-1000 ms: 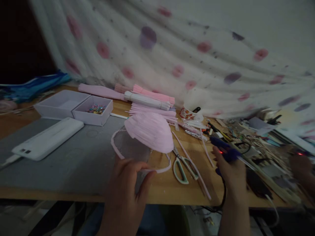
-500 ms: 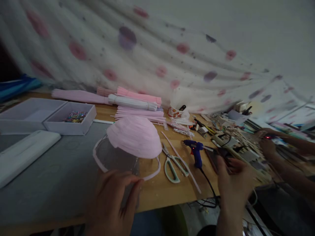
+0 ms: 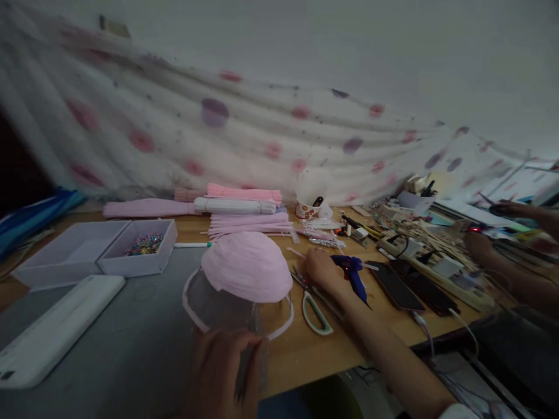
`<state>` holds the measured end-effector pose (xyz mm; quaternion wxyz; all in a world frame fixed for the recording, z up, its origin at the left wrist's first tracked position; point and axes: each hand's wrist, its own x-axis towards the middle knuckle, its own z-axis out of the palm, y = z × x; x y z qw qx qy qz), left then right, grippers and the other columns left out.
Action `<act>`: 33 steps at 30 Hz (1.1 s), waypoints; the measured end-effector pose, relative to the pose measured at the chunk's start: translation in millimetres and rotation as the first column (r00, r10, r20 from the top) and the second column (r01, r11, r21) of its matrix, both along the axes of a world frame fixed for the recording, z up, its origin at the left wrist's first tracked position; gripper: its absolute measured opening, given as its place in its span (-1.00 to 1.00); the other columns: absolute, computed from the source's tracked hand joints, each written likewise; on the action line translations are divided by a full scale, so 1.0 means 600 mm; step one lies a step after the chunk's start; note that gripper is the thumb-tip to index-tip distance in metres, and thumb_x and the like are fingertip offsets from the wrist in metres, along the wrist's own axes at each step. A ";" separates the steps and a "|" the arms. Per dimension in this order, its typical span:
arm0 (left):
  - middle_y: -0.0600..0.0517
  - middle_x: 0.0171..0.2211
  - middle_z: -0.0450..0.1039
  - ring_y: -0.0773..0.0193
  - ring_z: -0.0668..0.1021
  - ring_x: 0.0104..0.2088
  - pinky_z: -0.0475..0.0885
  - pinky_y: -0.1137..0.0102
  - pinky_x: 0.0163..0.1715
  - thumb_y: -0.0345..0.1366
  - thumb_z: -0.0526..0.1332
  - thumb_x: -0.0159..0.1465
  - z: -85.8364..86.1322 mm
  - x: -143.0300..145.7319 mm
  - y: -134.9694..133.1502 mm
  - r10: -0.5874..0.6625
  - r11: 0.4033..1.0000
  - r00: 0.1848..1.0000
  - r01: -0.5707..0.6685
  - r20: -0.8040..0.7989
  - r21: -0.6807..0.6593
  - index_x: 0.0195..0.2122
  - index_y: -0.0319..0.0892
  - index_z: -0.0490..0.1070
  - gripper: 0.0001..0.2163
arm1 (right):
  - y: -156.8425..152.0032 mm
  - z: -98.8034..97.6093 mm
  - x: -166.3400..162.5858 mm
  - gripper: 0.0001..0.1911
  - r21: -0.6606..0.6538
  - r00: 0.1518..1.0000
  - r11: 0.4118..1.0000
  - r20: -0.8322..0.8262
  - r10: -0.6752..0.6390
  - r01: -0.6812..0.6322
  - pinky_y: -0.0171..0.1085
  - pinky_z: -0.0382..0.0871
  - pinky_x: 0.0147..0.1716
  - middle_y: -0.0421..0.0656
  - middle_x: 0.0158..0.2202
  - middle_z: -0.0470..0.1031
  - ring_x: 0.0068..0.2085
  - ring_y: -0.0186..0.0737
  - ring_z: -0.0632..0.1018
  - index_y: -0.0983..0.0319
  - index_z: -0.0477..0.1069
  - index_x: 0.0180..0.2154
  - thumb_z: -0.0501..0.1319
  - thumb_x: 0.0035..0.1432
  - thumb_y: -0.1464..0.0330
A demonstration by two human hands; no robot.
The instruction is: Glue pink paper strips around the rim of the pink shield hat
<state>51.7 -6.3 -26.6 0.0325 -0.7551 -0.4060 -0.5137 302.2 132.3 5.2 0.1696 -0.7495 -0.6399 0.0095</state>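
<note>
A pale pink ribbed dome (image 3: 247, 265) is joined to a thin hoop wrapped in pink strip (image 3: 192, 302), the dome tilted up at the hoop's far side. At the hoop's near edge my left hand (image 3: 227, 366) is closed, thumb and fingers pinching the rim. My right hand (image 3: 322, 269) rests low over a loose pink strip (image 3: 297, 252) and the scissors (image 3: 318, 314), its fingers curled down and partly hidden. What they grip, if anything, does not show. Just right of that hand lies a blue glue gun (image 3: 353, 270) with a red light.
White boxes (image 3: 109, 265), one with colourful beads, and a long white case (image 3: 65, 326) lie left. Bundled paper strips (image 3: 238, 205) sit behind the dome. Phones (image 3: 397, 285) and a power strip (image 3: 463, 285) are right, beside another person's arm (image 3: 510, 273).
My right hand has moved left and away from me, from beyond the glue gun to the scissors and strip. The left hand still pinches the hoop. The view has tilted up.
</note>
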 end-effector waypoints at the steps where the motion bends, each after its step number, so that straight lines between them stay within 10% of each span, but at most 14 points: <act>1: 0.11 -0.37 0.55 0.23 0.54 -0.30 0.38 0.29 -0.13 -0.40 0.22 0.31 -0.001 -0.001 0.002 -0.015 1.000 1.000 0.015 -0.008 0.004 -0.22 -0.08 0.37 -0.92 | -0.009 0.005 0.004 -0.63 0.017 1.000 1.000 -0.006 -0.005 0.005 -0.04 0.50 -0.09 -0.03 0.04 0.45 -0.05 -0.11 0.54 0.28 0.38 0.06 0.24 0.29 0.24; 10: 0.11 -0.36 0.54 0.22 0.53 -0.29 0.42 0.30 -0.18 -0.41 0.25 0.28 0.015 0.015 -0.006 0.031 0.999 0.999 -0.030 0.022 -0.043 -0.24 -0.07 0.35 -0.88 | -0.109 0.091 -0.005 -0.75 0.352 0.979 0.927 -0.098 0.178 -0.133 -0.30 0.34 -0.42 -0.17 -0.46 0.55 -0.44 -0.23 0.54 0.24 0.51 -0.19 0.10 0.31 0.26; 16: 0.11 -0.35 0.53 0.23 0.52 -0.26 0.43 0.31 -0.19 -0.44 0.24 0.28 0.023 0.021 -0.011 0.047 0.996 0.998 -0.044 0.038 -0.082 -0.24 -0.07 0.34 -0.87 | -0.197 0.100 -0.050 -0.87 0.568 0.871 0.747 -0.100 0.481 -0.346 -0.37 0.31 -0.51 -0.23 -0.43 0.56 -0.47 -0.31 0.51 0.16 0.53 -0.28 0.20 0.27 0.35; 24: 0.10 -0.36 0.55 0.22 0.54 -0.29 0.46 0.29 -0.24 -0.43 0.23 0.29 0.026 0.025 -0.012 0.040 0.995 0.997 -0.033 0.065 -0.095 -0.24 -0.06 0.36 -0.88 | -0.232 0.075 -0.079 -0.84 0.589 0.743 0.639 -0.094 0.662 -0.495 -0.29 0.46 -0.39 -0.18 -0.37 0.60 -0.35 -0.23 0.60 0.13 0.53 -0.25 0.27 0.18 0.51; 33: 0.10 -0.34 0.55 0.20 0.53 -0.27 0.45 0.29 -0.22 -0.44 0.24 0.28 0.029 0.025 -0.019 0.037 0.992 0.997 -0.028 0.070 -0.122 -0.27 -0.08 0.36 -0.89 | -0.225 0.070 -0.080 -0.87 0.508 0.747 0.675 -0.089 0.659 -0.536 -0.34 0.47 -0.37 -0.19 -0.37 0.59 -0.34 -0.27 0.60 0.16 0.55 -0.29 0.26 0.19 0.49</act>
